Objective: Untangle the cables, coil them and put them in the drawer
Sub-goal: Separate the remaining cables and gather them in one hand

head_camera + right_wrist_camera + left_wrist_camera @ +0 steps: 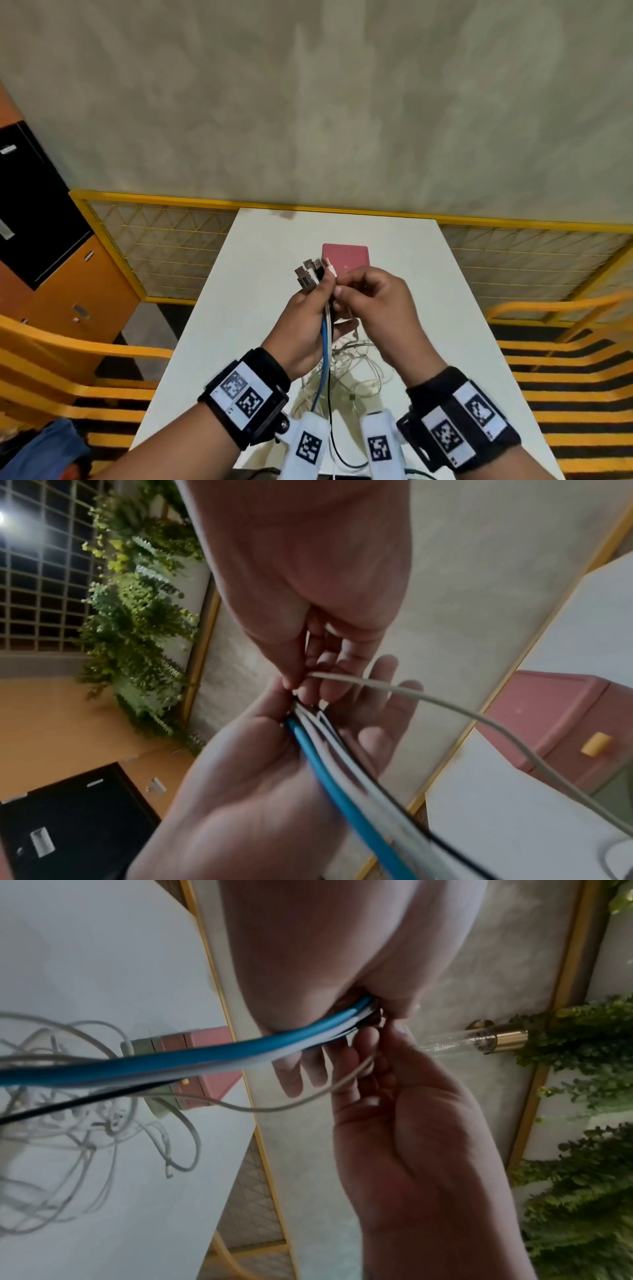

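Over the white table (246, 274), my left hand (308, 303) grips a bundle of cables: a blue cable (323, 346), white ones and a black one (404, 802). Their plugs (308, 272) stick out above my fist. My right hand (371, 298) is close against it and pinches the end of a thin white cable (445, 704) between thumb and fingertips. That cable sags down toward the table (291, 1107). A loose tangle of thin white cables (346, 373) lies on the table under my hands. The pink drawer box (346, 257) stands behind them, and its yellow knob (596, 744) shows in the right wrist view.
Orange slatted chairs stand at the left (51, 349) and right (565, 359) of the table. An orange cabinet with a black panel (37, 205) is at the far left. A yellow-framed mesh barrier (164, 246) runs behind the table. Green plants (582, 1150) hang on the wall.
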{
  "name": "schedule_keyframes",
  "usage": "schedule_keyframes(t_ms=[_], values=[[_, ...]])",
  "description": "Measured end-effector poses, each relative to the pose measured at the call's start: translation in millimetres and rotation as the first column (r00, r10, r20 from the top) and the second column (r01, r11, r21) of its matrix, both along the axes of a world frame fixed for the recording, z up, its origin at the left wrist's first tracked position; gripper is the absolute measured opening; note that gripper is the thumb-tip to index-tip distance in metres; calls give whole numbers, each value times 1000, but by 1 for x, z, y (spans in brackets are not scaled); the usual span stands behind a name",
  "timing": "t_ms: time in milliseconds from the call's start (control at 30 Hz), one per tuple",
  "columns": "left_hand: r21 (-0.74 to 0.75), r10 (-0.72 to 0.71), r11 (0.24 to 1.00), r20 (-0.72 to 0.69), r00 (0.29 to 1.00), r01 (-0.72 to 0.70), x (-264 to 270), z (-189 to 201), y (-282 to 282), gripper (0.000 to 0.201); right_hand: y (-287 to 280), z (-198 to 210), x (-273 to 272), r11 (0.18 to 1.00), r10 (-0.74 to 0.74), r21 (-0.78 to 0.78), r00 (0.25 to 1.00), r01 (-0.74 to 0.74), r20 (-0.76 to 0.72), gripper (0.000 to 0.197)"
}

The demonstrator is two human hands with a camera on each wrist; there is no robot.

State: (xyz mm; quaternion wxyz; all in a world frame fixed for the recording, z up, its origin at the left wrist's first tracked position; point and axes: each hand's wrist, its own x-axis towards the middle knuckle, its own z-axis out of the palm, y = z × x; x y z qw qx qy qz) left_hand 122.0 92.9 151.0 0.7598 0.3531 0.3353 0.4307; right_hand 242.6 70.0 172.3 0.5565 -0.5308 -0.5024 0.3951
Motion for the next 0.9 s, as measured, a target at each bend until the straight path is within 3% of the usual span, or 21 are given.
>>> schedule_keyframes(t_ms=[200, 333, 433, 533, 667, 767, 900], values=[[33, -48, 998, 79, 996, 46, -6, -4, -2, 46, -6, 0, -10, 996, 83, 28, 996, -83, 22, 23], [70, 39, 997, 66, 997, -44, -12, 1, 3, 41, -7, -13, -9, 972, 212, -91, 976, -216, -52, 37], [119, 171, 977, 60, 983, -177, -29, 20, 15, 36, -5, -42, -2, 964, 227, -191, 950, -188, 213, 27], [143, 259, 950, 132, 957, -277, -57, 46, 23, 41, 7, -76, 19, 979, 117, -201, 845, -11, 522, 24], [231, 265, 923, 197, 944, -308, -99, 76, 26, 42, 26, -119, 55, 952, -15, -216, 736, 218, 677, 16], [270, 234, 921, 191, 953, -280, -114, 82, 23, 41, 31, -131, 64, 949, -50, -204, 752, 242, 657, 21], [243, 237, 935, 117, 964, -259, -101, 63, 11, 37, 22, -107, 45, 923, -122, -287, 903, 256, 412, 28]])
